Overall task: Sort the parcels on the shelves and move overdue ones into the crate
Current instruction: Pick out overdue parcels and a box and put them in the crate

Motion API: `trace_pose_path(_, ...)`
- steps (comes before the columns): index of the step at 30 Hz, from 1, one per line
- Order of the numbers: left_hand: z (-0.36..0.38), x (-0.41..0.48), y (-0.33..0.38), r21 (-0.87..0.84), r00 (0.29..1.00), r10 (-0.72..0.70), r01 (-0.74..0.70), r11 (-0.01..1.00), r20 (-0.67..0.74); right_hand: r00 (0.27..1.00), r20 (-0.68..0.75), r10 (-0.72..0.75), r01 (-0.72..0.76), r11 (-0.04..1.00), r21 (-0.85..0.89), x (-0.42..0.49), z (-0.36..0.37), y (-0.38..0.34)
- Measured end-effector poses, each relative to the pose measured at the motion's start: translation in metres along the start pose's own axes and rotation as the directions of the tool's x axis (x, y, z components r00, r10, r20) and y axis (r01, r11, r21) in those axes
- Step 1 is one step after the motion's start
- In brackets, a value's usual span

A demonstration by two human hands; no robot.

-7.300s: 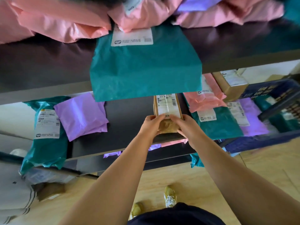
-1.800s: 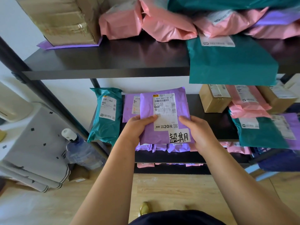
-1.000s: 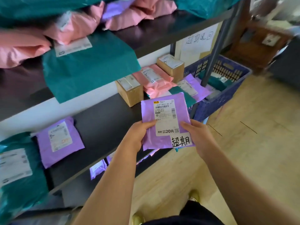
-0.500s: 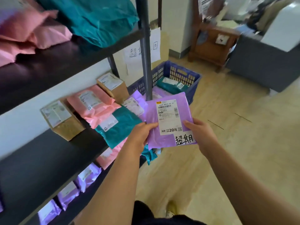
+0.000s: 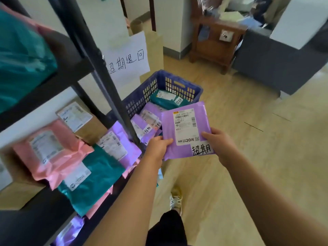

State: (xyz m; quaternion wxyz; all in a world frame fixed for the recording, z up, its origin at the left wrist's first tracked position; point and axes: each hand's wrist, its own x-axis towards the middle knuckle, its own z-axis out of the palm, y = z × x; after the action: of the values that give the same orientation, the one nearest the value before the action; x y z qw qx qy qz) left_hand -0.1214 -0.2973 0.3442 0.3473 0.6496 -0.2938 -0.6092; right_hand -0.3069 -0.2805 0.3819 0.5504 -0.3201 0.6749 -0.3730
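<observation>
I hold a flat purple parcel (image 5: 184, 151) with a white shipping label and a handwritten sticker at its lower right corner. My left hand (image 5: 158, 148) grips its lower left edge and my right hand (image 5: 219, 144) grips its right edge, thumbs on top. The parcel hangs in the air just in front of the blue plastic crate (image 5: 179, 84), which stands on the floor beyond the shelf's end and holds a teal parcel (image 5: 166, 100) and purple parcels (image 5: 145, 125) with similar stickers.
The dark shelf unit (image 5: 74, 75) fills the left, its upright post (image 5: 106, 89) between me and the crate. Pink (image 5: 51, 162), teal and purple parcels and a cardboard box (image 5: 78, 118) lie on its middle shelf. A handwritten paper sign (image 5: 127, 59) hangs behind the crate. A wooden cabinet (image 5: 214, 45) and grey sofa stand farther back.
I have turned right along the shelf with the purple parcel in both hands. The blue crate has come closer and now sits just beyond the parcel.
</observation>
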Motion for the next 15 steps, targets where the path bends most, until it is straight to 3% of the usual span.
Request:
trace_pose_path(4,0.019,0.049,0.021,-0.009,0.997,-0.014,0.014,1.0,-0.08,0.999,0.033,0.006,-0.003,0.994,-0.109,0.06,0.002,-0.025)
trace_pose_path(8,0.036,0.087,0.032,0.143,0.978,-0.055,0.084,0.986,-0.2,0.999,0.036,0.003,0.006,0.966,-0.258,0.109,0.012,-0.046)
trace_pose_path(15,0.042,0.148,0.047,0.189,0.932,-0.124,0.197,0.962,-0.342,0.991,0.13,0.042,0.011,0.923,-0.384,0.196,0.035,-0.068)
